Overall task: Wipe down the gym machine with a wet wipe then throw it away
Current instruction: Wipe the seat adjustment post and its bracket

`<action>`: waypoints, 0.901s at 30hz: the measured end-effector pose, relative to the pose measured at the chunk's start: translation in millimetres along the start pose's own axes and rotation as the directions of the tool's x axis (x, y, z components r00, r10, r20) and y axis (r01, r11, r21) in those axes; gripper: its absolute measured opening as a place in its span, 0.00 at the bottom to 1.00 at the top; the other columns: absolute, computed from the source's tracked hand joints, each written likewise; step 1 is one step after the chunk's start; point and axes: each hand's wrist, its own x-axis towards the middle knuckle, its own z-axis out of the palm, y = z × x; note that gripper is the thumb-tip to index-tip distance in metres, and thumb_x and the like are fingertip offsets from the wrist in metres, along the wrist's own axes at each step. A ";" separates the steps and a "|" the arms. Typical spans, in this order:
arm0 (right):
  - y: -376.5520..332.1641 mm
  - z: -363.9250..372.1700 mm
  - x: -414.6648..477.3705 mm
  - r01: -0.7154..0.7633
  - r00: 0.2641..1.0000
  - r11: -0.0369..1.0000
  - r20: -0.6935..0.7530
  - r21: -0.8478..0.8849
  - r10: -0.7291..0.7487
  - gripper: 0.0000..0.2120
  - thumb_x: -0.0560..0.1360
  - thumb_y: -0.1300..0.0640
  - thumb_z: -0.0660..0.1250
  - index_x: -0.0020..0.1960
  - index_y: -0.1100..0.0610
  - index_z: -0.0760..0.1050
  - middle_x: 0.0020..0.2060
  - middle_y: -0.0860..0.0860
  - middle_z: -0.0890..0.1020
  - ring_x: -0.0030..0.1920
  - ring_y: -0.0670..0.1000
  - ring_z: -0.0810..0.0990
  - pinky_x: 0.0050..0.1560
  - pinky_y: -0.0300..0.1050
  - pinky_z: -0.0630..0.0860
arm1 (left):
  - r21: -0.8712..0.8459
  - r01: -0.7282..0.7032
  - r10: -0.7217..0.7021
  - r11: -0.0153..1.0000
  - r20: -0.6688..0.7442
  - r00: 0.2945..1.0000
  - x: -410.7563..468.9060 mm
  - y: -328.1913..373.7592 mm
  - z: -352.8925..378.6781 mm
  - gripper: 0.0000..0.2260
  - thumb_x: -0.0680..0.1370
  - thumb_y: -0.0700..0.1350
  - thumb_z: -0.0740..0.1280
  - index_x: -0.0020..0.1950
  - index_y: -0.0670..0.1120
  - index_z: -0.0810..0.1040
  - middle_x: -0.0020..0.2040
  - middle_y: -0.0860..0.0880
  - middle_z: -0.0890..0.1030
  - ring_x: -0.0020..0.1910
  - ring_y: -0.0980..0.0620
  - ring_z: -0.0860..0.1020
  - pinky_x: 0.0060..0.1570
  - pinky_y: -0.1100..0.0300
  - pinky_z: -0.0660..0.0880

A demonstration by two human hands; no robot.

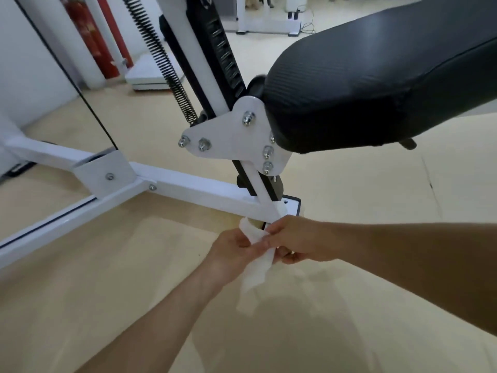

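Note:
The gym machine has a white steel frame (188, 188) low across the middle and a black padded seat (376, 76) at the upper right. A white bolted bracket plate (236, 135) joins the seat to a slanted post. Just below the frame's foot, a crumpled white wet wipe (255, 267) hangs between both hands. My left hand (231, 251) holds it from the left, fingers curled round it. My right hand (293, 240) pinches its upper part from the right. The wipe's lower end dangles loose above the floor.
A black coil spring (161, 57) runs down beside the slanted post. A red fire extinguisher (94, 36) stands at the back left by a white wall. Another white machine base (269, 25) is far behind. Beige floor lies all around.

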 end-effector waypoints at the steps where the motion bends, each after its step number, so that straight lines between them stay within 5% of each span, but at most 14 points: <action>1: -3.0 2.5 -1.3 0.010 1.000 0.999 0.016 -0.044 -0.010 0.04 0.78 0.59 0.67 0.44 0.55 0.77 0.41 0.52 0.83 0.40 0.50 0.81 0.34 0.36 0.71 | 0.047 -0.010 0.012 0.999 -0.026 1.000 -3.2 3.6 -2.4 0.08 0.74 0.46 0.74 0.50 0.45 0.84 0.45 0.50 0.86 0.43 0.56 0.84 0.40 0.67 0.77; 7: -5.4 10.8 -10.0 0.083 0.993 0.997 0.084 -0.004 -0.082 0.11 0.81 0.59 0.62 0.40 0.53 0.73 0.30 0.46 0.80 0.37 0.49 0.82 0.37 0.39 0.71 | 0.327 0.097 -0.092 0.940 -0.032 0.995 -19.3 34.9 -18.4 0.02 0.72 0.40 0.75 0.41 0.44 0.84 0.30 0.55 0.82 0.28 0.62 0.77 0.30 0.71 0.71; 11: -6.8 13.7 -6.0 0.082 0.983 0.992 0.155 0.098 -0.096 0.08 0.80 0.58 0.64 0.42 0.54 0.72 0.37 0.49 0.80 0.40 0.49 0.82 0.38 0.40 0.73 | 0.467 0.176 -0.135 0.867 -0.120 0.984 -29.1 60.5 -33.8 0.10 0.72 0.44 0.76 0.31 0.49 0.81 0.28 0.55 0.77 0.29 0.60 0.73 0.30 0.72 0.68; 17: -25.4 24.6 -1.2 0.178 0.972 0.980 0.141 0.091 -0.189 0.06 0.75 0.66 0.69 0.46 0.56 0.78 0.41 0.53 0.80 0.40 0.50 0.78 0.41 0.41 0.77 | 0.408 0.316 -0.199 0.857 -0.304 0.932 -48.1 80.9 -52.9 0.05 0.75 0.40 0.72 0.50 0.42 0.84 0.43 0.48 0.82 0.39 0.56 0.76 0.38 0.68 0.73; 20: -24.2 29.1 0.9 0.182 0.970 0.982 0.153 0.046 -0.187 0.08 0.73 0.67 0.69 0.47 0.55 0.80 0.43 0.53 0.81 0.43 0.50 0.79 0.44 0.43 0.79 | 0.247 0.341 -0.246 0.907 -0.346 0.905 -52.7 79.0 -58.8 0.06 0.76 0.39 0.67 0.51 0.43 0.82 0.44 0.50 0.81 0.45 0.55 0.78 0.47 0.61 0.74; 23: -22.0 27.6 4.0 0.139 0.971 0.975 0.168 0.172 -0.169 0.07 0.74 0.69 0.67 0.45 0.58 0.76 0.37 0.53 0.78 0.35 0.49 0.76 0.36 0.40 0.77 | 0.048 0.339 -0.302 0.940 -0.347 0.888 -51.8 64.6 -59.6 0.08 0.79 0.43 0.60 0.47 0.45 0.78 0.43 0.48 0.82 0.45 0.52 0.80 0.51 0.57 0.76; 27: -12.5 24.3 12.5 0.205 0.972 0.972 0.093 0.111 -0.216 0.08 0.75 0.65 0.69 0.38 0.60 0.74 0.32 0.55 0.75 0.27 0.48 0.70 0.30 0.37 0.70 | 0.022 0.341 -0.304 0.940 -0.401 0.864 -34.8 36.7 -62.1 0.13 0.81 0.48 0.60 0.44 0.44 0.80 0.37 0.48 0.80 0.36 0.51 0.78 0.43 0.57 0.78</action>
